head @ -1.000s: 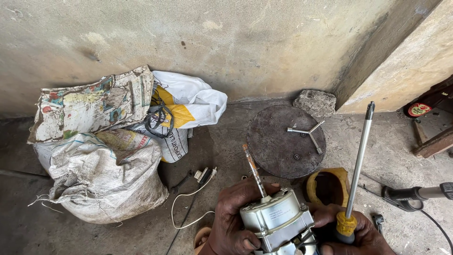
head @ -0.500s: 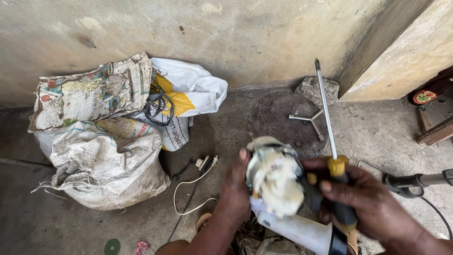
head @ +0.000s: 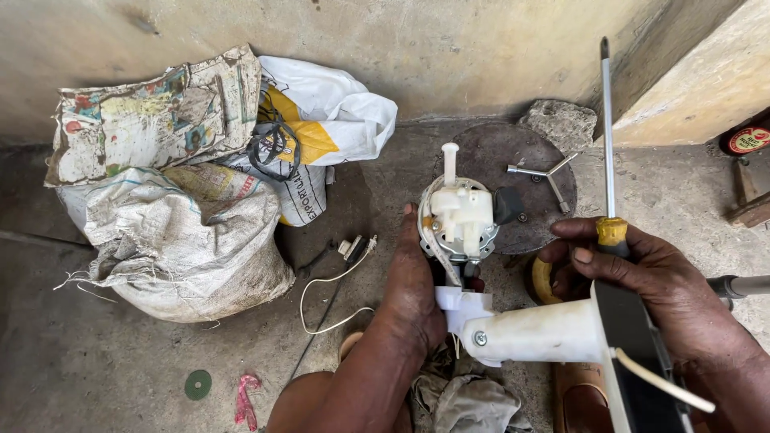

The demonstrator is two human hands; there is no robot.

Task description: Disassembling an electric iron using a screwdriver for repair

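Gripping the white fan motor assembly (head: 459,220) with the left hand (head: 413,289), fingers wrapped shut around its side, above the concrete floor (head: 120,361). Clutching a yellow-handled screwdriver (head: 608,160) in the closed right hand (head: 650,285), shaft pointing up, while also bracing the white plastic neck (head: 537,330) below the motor.

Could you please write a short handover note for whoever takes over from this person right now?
Left hand grips the side of the fan motor assembly, held upright above the floor.
Right hand holds the screwdriver, yellow handle in the fingers, shaft pointing up, and steadies the white neck piece joined below the motor.
Done: motor unit is off the floor and in hand.
Left: screwdriver tip is not on any screw; the screw on the white neck is in place.
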